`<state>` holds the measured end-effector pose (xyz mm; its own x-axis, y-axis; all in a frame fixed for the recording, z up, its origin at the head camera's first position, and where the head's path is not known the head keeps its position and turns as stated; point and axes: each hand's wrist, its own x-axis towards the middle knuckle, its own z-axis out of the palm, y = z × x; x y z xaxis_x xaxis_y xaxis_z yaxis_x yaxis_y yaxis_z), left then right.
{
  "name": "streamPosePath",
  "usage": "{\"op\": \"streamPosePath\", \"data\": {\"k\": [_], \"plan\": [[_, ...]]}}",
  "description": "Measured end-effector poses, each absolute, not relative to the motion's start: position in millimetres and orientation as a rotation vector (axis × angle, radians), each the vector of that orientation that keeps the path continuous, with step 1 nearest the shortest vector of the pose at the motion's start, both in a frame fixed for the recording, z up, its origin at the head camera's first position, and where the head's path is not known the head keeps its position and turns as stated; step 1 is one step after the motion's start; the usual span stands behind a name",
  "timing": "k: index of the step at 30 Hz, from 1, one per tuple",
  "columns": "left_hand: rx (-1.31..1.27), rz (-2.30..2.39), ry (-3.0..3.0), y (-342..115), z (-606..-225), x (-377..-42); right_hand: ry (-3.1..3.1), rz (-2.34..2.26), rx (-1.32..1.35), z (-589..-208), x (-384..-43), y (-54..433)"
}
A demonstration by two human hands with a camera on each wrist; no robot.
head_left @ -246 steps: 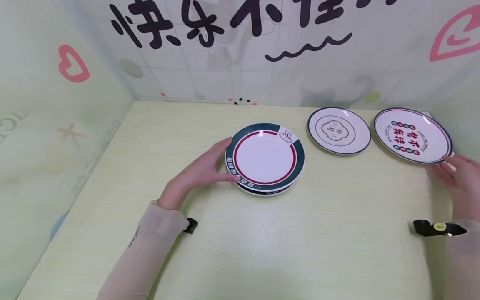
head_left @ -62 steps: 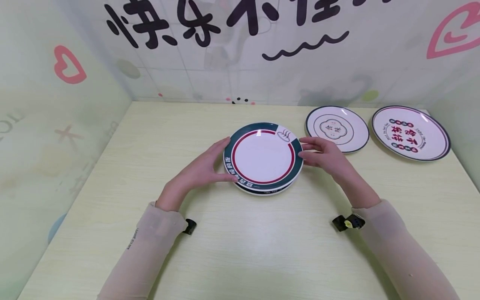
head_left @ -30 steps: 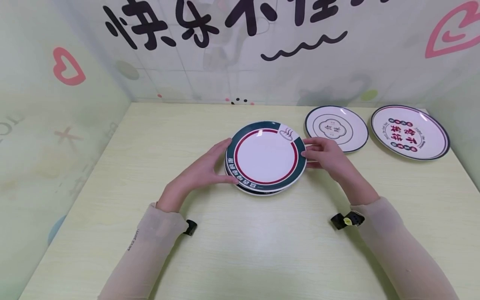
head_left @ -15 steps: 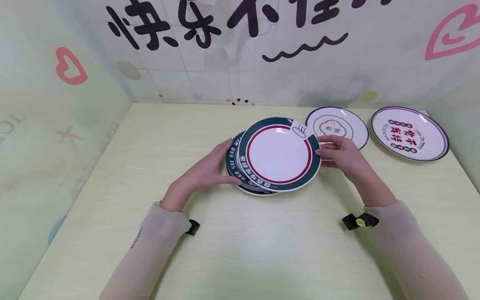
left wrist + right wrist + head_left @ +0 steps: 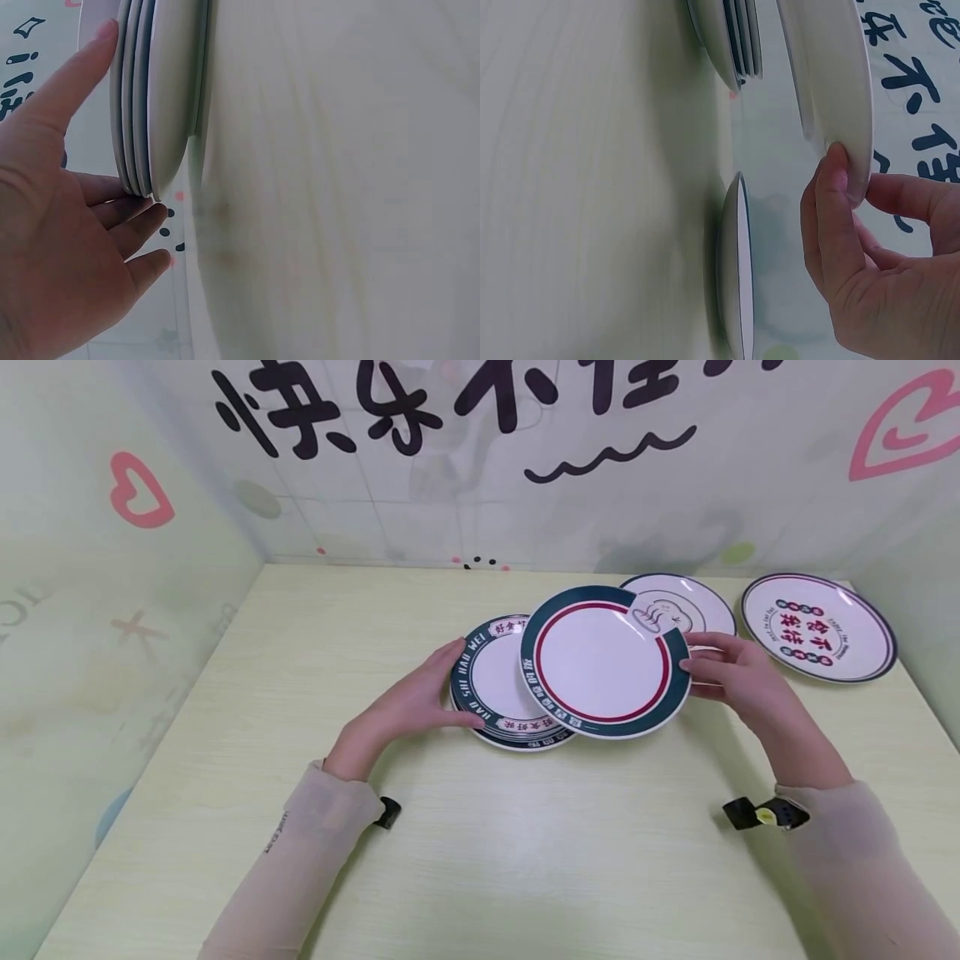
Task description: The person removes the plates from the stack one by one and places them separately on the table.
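Observation:
My right hand (image 5: 742, 675) pinches the rim of a white plate (image 5: 596, 660) with a dark green border and a red ring, thumb on top and fingers beneath. In the right wrist view this plate (image 5: 836, 82) is raised above the stack and clear of it. To its left, several stacked plates (image 5: 491, 672) with dark, lettered rims stand on the table, partly covered by the raised plate in the head view. My left hand (image 5: 408, 693) holds the stack's left side, thumb at the near rim. In the left wrist view, its fingers (image 5: 139, 225) sit against the stack's far edge.
Behind the raised plate lies a smaller white plate (image 5: 708, 610) with a thin dark rim, partly hidden. A white plate with red characters (image 5: 813, 631) lies at the table's back right corner. Printed walls (image 5: 465, 510) border the pale wooden table (image 5: 525, 860).
Earlier my right hand left the plate at the back right and came to the stack. It has since lifted the green-bordered top plate and carried it rightward, uncovering the plate below. My left hand stays put.

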<state>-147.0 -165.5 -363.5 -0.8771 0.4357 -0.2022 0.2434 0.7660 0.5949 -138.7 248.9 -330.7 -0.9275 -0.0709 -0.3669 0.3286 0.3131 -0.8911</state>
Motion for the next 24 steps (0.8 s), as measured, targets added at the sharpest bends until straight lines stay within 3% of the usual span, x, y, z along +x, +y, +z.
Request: {"op": "streamPosePath", "data": {"k": [24], "plan": [[0.496, 0.782, 2.635, -164.1, -360.2, -145.8, 2.126, -1.892, 0.327, -337.5, -110.7, 314.6]]}}
